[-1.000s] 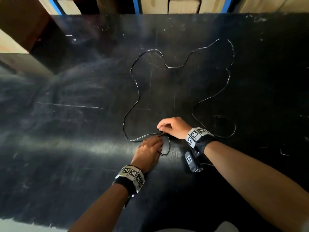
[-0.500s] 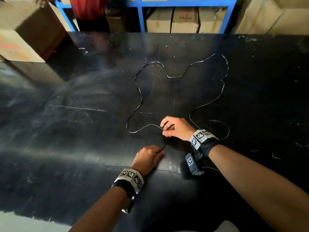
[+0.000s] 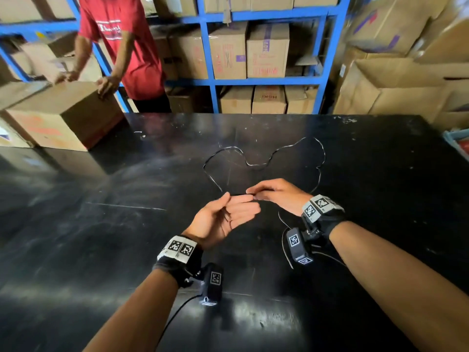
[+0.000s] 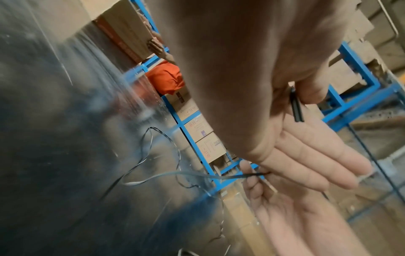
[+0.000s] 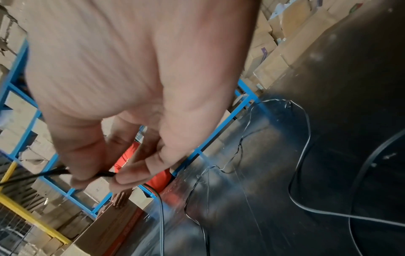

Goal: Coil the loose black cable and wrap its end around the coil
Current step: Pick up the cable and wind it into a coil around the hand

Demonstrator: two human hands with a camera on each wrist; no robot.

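Pinching cable (image 3: 256, 164), both hands (table-high)

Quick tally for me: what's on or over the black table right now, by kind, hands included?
Hands: 2, the left hand and the right hand, both holding the cable
Black cable: 1, mostly loose on the table
Cardboard box at the table's far left corner: 1
Total: 4

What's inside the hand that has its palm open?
The left hand has the end of the black cable tucked under its thumb, lying across the palm. The right hand pinches the same cable just beyond its fingertips. How much cable the thumb hides cannot be seen.
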